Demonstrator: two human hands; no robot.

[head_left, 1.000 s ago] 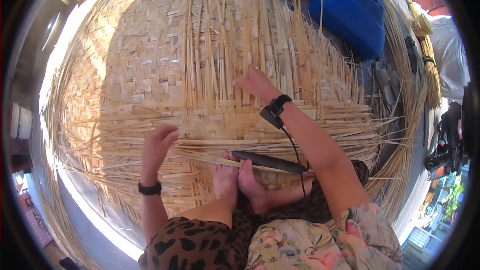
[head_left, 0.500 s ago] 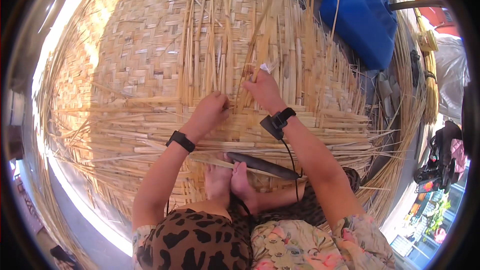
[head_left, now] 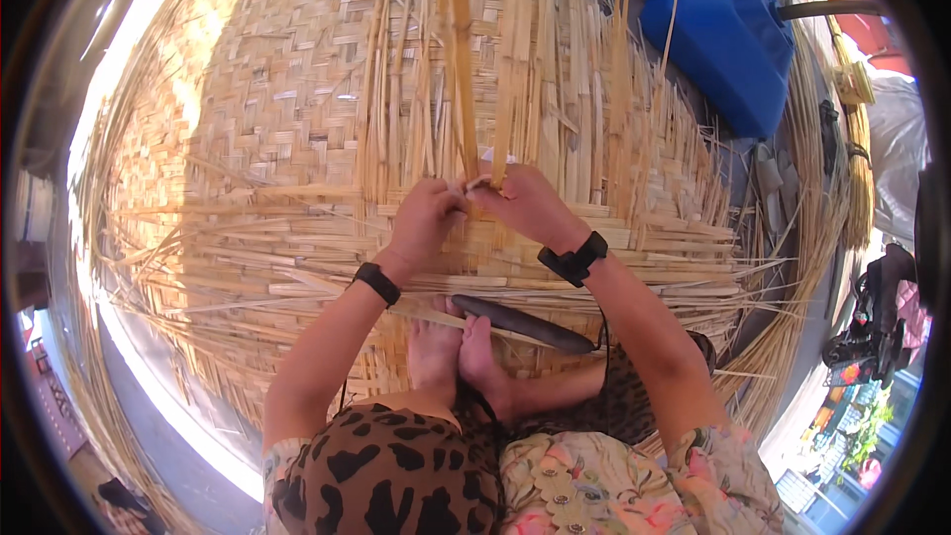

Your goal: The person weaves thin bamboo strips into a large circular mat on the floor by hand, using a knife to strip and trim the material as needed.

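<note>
I sit on a woven mat of pale split cane (head_left: 267,79), crowded with loose lengthwise and crosswise strips. My right hand (head_left: 525,203) pinches upright strips (head_left: 459,89) at the mat's middle, its thumb meeting my left hand. My left hand (head_left: 426,218) is closed at the foot of those same strips, fingertips pinched; their exact hold is blurred. A dark, smooth elongated tool (head_left: 520,324) lies beside my bare feet (head_left: 436,352), with a flat pale strip next to it. Both wrists wear black bands, and a dark cord hangs by the right.
A blue plastic jerrycan (head_left: 718,54) with a dark bar at it lies at the upper right. Bundles of long cane (head_left: 858,188), scrap pieces and pale sheeting (head_left: 892,119) line the right side, with dark clutter (head_left: 867,322) below. Bright concrete shows along the left edge.
My left hand has moved up and right to meet my right. My right hand has taken hold of strips, which have swung upright, and has since moved slightly down.
</note>
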